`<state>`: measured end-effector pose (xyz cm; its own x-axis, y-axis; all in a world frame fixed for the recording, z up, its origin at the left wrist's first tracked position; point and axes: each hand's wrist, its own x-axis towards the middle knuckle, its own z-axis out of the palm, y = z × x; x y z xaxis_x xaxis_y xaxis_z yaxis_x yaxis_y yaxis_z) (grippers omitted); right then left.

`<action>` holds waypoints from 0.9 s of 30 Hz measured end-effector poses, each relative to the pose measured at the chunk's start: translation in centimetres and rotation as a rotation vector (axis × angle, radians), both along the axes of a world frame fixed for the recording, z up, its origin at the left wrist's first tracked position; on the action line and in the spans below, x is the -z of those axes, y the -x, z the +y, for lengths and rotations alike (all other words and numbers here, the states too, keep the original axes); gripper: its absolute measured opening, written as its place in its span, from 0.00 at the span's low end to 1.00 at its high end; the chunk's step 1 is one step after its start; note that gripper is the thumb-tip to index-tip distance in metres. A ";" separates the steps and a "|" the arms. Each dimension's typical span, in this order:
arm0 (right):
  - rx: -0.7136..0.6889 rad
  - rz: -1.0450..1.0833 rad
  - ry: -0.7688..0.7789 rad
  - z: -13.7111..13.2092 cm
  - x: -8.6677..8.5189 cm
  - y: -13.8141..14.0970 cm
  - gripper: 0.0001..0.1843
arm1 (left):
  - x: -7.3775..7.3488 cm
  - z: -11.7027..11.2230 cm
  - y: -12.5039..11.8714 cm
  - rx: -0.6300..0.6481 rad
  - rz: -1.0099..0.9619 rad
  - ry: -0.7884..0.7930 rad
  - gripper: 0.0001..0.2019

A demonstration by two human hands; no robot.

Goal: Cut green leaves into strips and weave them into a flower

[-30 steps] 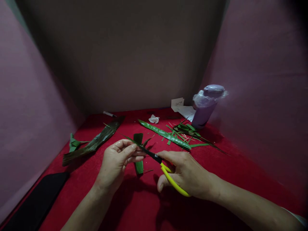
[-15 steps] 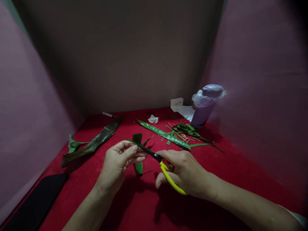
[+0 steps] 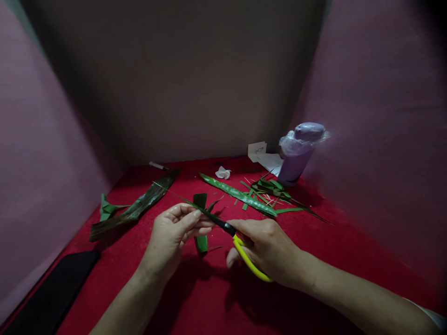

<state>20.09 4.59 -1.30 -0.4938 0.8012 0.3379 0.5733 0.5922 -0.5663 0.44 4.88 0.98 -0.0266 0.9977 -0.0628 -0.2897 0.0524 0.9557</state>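
My left hand (image 3: 171, 237) pinches a narrow green leaf strip (image 3: 181, 200) between thumb and fingers; the strip's thin tip runs up and to the left above the red cloth. My right hand (image 3: 268, 249) grips yellow-handled scissors (image 3: 244, 256), fingers through the loops. The dark blades (image 3: 216, 221) point left and meet the strip right at my left fingertips. Under my hands a short, wide green leaf piece (image 3: 201, 223) lies on the cloth.
A long dark leaf (image 3: 139, 204) and a folded green piece (image 3: 106, 209) lie left. Another long leaf (image 3: 237, 194) and a heap of leaf trimmings (image 3: 272, 188) lie right, by a purple bottle (image 3: 296, 153). White papers (image 3: 263, 156), a tissue (image 3: 223, 173) and a pen (image 3: 158, 165) sit at the back. A black flat object (image 3: 52, 293) lies lower left.
The scissors' handles have closed slightly and my right hand has drawn a little nearer. The strip's thin tip now reaches further up and left. My left hand has stayed put.
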 end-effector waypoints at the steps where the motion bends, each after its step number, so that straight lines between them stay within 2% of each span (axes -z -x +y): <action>1: 0.009 -0.004 -0.005 0.0 0.0 0.0 0.15 | 0.0 0.0 0.0 0.002 -0.003 -0.003 0.06; 11: 0.041 -0.058 -0.033 -0.3 -0.5 0.0 0.26 | -0.1 -0.2 -0.1 0.046 -0.001 -0.003 0.06; 20: 0.037 -0.053 -0.041 -0.2 -0.4 0.1 0.25 | -0.1 -0.3 -0.1 0.069 -0.004 0.005 0.04; 27: -0.028 0.006 0.008 -0.2 -0.2 0.0 0.17 | 0.0 -0.2 -0.3 0.088 -0.019 0.003 0.04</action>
